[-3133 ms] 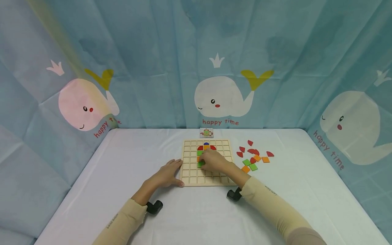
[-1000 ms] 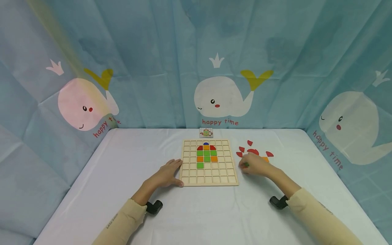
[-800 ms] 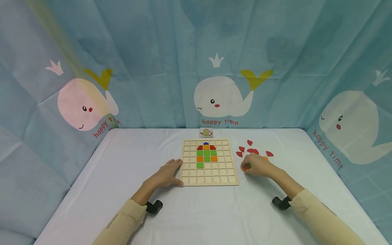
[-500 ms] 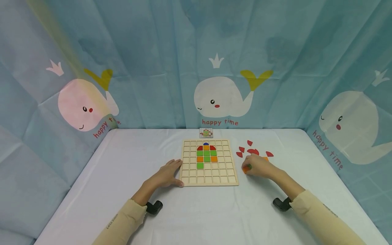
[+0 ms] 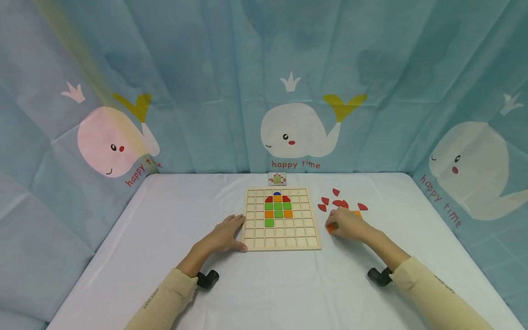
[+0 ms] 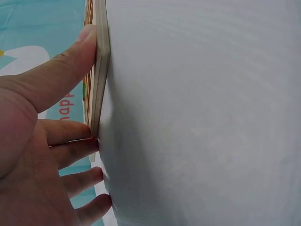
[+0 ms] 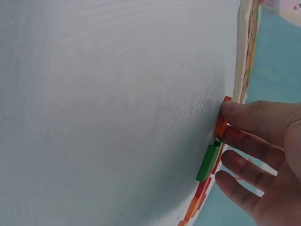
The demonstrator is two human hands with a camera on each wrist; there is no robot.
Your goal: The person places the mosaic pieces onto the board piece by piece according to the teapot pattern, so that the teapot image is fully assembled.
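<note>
My right hand (image 5: 346, 223) is to the right of the board, pinching an orange square tile (image 7: 223, 117) between thumb and index finger, low at the tabletop. A green square tile (image 7: 208, 162) lies beside it, partly under the other fingers. With fingers spread, my left hand (image 5: 224, 234) touches the left edge of the wooden grid board (image 5: 261, 233), thumb at its near corner. On the grid sit a blue half-round piece (image 5: 277, 194), red curved pieces (image 5: 269, 199), and several orange and green squares, with one green tile (image 5: 269, 222) lowest.
Several loose red wedge pieces (image 5: 321, 207) lie right of the board, with another orange tile (image 5: 358, 214) partly behind my right hand. A small picture card (image 5: 277, 178) lies beyond the board. A whale-print curtain (image 5: 198, 128) surrounds the white table (image 5: 173, 211).
My right hand has moved off the board, where it was at the lowest green tile, to the loose tiles on the right and pinched an orange one. The left hand has stayed put.
</note>
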